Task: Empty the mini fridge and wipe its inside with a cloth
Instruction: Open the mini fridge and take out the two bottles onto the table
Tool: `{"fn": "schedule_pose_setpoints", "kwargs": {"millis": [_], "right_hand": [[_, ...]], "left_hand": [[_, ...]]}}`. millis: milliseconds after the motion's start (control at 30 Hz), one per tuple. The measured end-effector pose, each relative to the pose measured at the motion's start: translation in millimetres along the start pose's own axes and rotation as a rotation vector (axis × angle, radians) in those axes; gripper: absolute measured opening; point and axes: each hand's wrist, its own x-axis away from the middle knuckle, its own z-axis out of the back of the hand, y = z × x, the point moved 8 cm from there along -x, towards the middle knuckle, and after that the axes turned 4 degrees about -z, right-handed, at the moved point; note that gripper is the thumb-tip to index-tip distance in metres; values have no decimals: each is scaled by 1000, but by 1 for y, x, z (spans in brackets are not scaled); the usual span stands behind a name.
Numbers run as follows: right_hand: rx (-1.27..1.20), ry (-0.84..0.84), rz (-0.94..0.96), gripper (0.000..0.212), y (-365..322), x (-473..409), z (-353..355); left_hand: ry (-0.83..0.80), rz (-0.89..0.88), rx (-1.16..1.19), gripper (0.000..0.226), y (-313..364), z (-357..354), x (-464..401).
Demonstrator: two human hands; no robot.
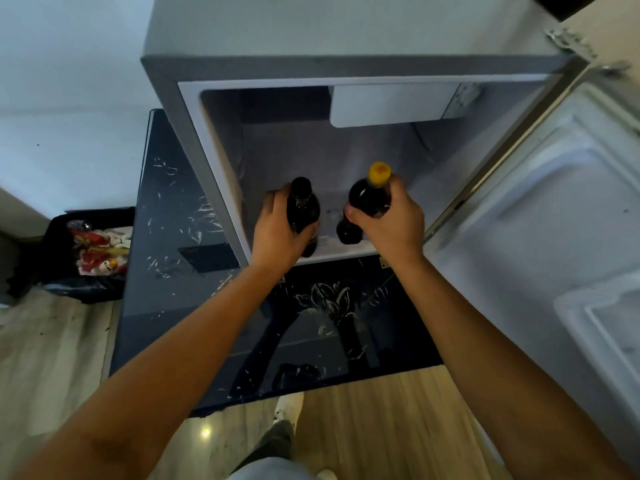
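Head view, left hand gripping black-capped bottle, upright, cap upward

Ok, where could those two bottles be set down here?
Bare room: the fridge top, and the wood floor in front of the dark cabinet, beside the foot. Crowded: the fridge mouth, filled by the left hand, right hand and both bottles; the bin is full.
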Motion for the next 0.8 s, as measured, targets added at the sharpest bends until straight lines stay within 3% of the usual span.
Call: {"fn": "schedule_pose_setpoints", "kwargs": {"millis": [167,333,567,800], "right_hand": [[-36,50,103,63,-24,57,51],[-67,47,225,62,-50,123,85],[-134,-119,346,64,-86,210,89],[-191,-317,382,65,-113,258,48]], "left_hand": [[-11,-227,-61,75,43,45,39],[47,-257,-40,78,68,105,100],[153,-200,-68,80,75,182,196],[277,-40,-100,79,32,240,257]]}}
